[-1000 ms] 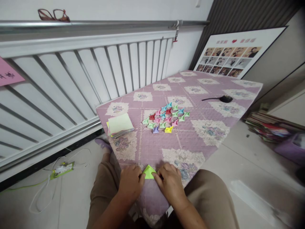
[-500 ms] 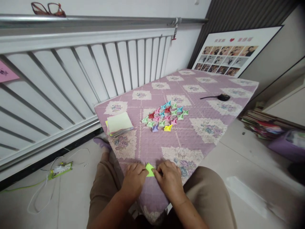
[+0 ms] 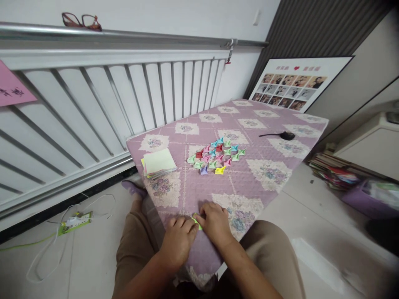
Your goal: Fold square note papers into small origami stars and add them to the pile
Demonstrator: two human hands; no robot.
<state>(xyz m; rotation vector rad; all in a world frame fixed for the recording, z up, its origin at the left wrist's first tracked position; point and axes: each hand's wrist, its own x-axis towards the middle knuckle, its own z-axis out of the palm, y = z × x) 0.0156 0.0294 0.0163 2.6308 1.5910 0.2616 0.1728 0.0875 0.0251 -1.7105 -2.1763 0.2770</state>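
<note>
A small piece of bright yellow-green folded paper (image 3: 197, 223) lies at the near corner of the cloth-covered table, mostly hidden under my fingers. My left hand (image 3: 180, 236) grips its left side, the fingers bent over it. From the right, my right hand (image 3: 215, 220) pinches the paper's upper edge, thumb and fingers closed. Beyond the hands, several small folded paper boats (image 3: 219, 158) in pink, red, blue, green, purple and yellow stand in a cluster. To their left is a stack of square paper sheets (image 3: 159, 162), a pale cream one on top.
The table (image 3: 199, 187) wears a purple floral cloth. A black object with a cord (image 3: 287, 135) lies on its right part. Behind stands a white radiator (image 3: 124, 95); glasses (image 3: 81, 21) rest on the pipe above. A photo board (image 3: 296, 83) leans at the back. A power strip (image 3: 75, 222) lies on the floor.
My right hand has moved up and left over the paper, and my left hand has shifted slightly right, so less of it shows. The camera view has tilted and turned slightly.
</note>
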